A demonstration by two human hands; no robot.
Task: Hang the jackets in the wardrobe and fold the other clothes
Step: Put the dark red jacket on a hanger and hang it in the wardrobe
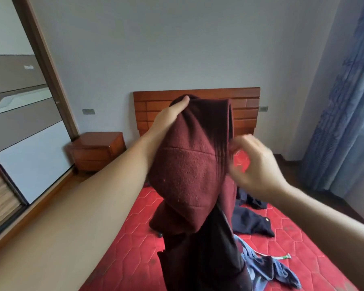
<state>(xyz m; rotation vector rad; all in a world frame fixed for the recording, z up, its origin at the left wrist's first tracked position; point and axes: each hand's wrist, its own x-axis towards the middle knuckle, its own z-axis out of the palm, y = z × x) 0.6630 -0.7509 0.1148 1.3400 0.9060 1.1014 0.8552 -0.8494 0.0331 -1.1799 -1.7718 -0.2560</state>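
One left hand (172, 114) grips the maroon coat (189, 164) at frame centre; the right hand (254, 162), blurred, fingers loosely curled, touches its edge. Heavy cloth could slip onto the bed (135, 238).

In front of you stands a bed (303, 244) with a bare red quilted mattress and a slatted wooden headboard (246, 106) against the wall. On the mattress, to your right, a dark navy garment (250, 223) with a small gold button lies crumpled and spread out. Nearer to you, a lighter blue garment (267, 267) lies in a rumpled heap, with a small white and green tag (285, 257) just beside it. The lower end of the dark red coat (189, 169) hides part of the mattress; you cannot tell whether it touches it.
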